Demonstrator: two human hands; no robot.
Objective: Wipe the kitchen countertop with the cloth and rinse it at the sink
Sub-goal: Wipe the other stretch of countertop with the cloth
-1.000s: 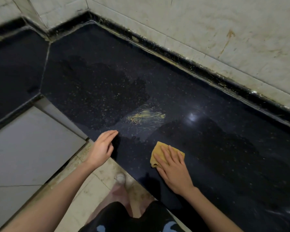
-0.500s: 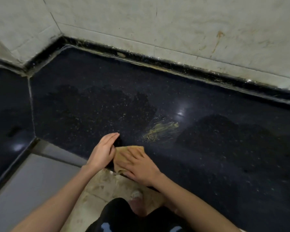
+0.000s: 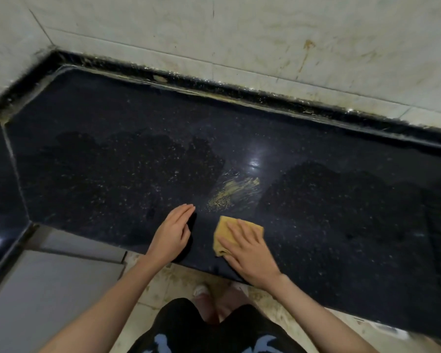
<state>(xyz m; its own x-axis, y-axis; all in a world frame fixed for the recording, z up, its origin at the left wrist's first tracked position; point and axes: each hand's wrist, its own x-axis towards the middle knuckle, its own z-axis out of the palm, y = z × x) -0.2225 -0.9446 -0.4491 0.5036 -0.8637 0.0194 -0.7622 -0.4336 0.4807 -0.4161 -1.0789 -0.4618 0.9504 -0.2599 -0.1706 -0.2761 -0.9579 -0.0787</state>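
Head view: one cloth (image 3: 237, 233), two hands.

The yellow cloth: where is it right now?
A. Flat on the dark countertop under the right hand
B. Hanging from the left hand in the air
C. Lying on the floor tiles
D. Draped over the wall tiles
A. The yellow cloth lies on the dark countertop near its front edge, with the right hand pressing flat on it; the left hand rests beside it, holding nothing.

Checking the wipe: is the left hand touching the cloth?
Apart. The head view shows bare dark countertop between the left hand and the yellow cloth, which only the right hand presses.
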